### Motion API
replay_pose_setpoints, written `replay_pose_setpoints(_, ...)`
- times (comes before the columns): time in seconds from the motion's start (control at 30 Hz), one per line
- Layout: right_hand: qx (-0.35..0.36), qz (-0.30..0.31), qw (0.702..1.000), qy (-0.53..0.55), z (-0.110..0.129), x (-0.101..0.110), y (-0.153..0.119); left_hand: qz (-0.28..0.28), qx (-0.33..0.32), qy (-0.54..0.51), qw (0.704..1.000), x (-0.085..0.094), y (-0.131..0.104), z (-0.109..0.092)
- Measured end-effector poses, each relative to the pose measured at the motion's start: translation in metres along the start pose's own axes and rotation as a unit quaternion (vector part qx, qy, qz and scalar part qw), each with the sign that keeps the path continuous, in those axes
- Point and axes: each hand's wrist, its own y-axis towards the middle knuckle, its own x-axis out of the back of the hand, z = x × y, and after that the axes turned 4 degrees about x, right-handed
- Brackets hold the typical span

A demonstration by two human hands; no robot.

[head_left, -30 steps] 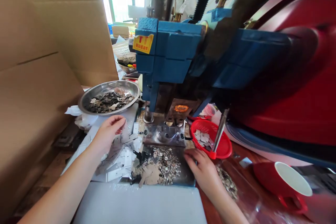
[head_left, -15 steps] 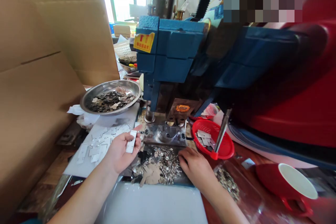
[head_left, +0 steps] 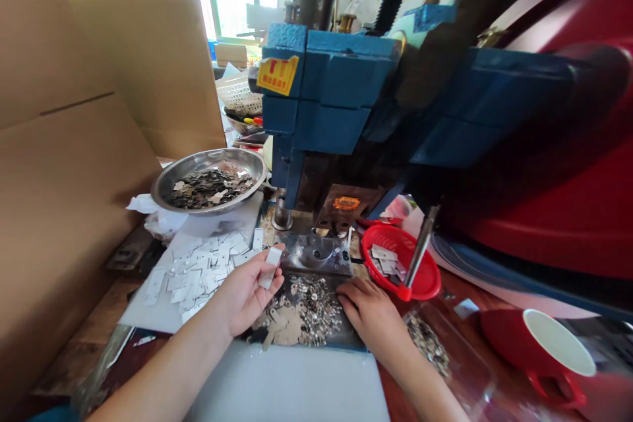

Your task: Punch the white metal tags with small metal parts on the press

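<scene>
My left hand (head_left: pixel 250 297) pinches a small flat rectangular metal plate (head_left: pixel 270 268) between thumb and fingers, just in front of the steel die (head_left: pixel 316 252) of a blue press (head_left: pixel 331 92). My right hand (head_left: pixel 370 313) rests with curled fingers at the right edge of a pile of small shiny metal pieces (head_left: pixel 316 306). Whatever its fingertips may hold is hidden. Flat tan metal pieces (head_left: pixel 284 324) lie left of that pile, between the hands. More rectangular plates (head_left: pixel 212 270) are spread over a white board (head_left: pixel 163 313) on the left.
A steel bowl (head_left: pixel 163 201) of dark metal pieces stands behind the board. At right are a red plastic basket (head_left: pixel 435 280) with plates, a metal lever rod (head_left: pixel 422 244), a red mug (head_left: pixel 509 336) and a bag of small parts (head_left: pixel 428 343). Cardboard (head_left: pixel 74 165) walls the left side.
My left hand has moved right and nearer the die with the plate, which now tilts more to the right. My right hand has hardly moved. The view has shifted slightly.
</scene>
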Motion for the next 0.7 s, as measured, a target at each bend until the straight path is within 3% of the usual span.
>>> replay_pose_setpoints(0.13, -0.015, 0.015, 1.000, 0.007, 0.002, 0.001, 0.005, 0.021, -0.022, 0.074, 0.997, -0.004, -0.003, 0.003)
replay_pose_setpoints(0.27, -0.044, 0.007, 0.999, 0.020, 0.004, 0.007, 0.011, -0.003, -0.059, 0.175, 0.983, -0.006, -0.003, 0.005)
replay_pose_setpoints(0.37, -0.045, 0.028, 0.998, 0.020, 0.003, 0.008, 0.009, -0.017, -0.071, 0.176, 0.982, -0.008, -0.002, 0.005)
replay_pose_setpoints(0.47, -0.026, 0.026, 0.999, 0.005, -0.001, 0.002, 0.002, 0.002, -0.066, 0.161, 0.985, -0.011, -0.001, 0.006)
replay_pose_setpoints(0.6, -0.012, -0.052, 0.998, 0.016, 0.000, -0.001, -0.002, 0.028, -0.061, 0.172, 0.983, -0.014, -0.001, 0.007)
replay_pose_setpoints(0.7, -0.018, -0.137, 0.990, 0.041, 0.007, 0.005, 0.015, 0.023, -0.074, 0.217, 0.973, -0.013, 0.002, 0.010)
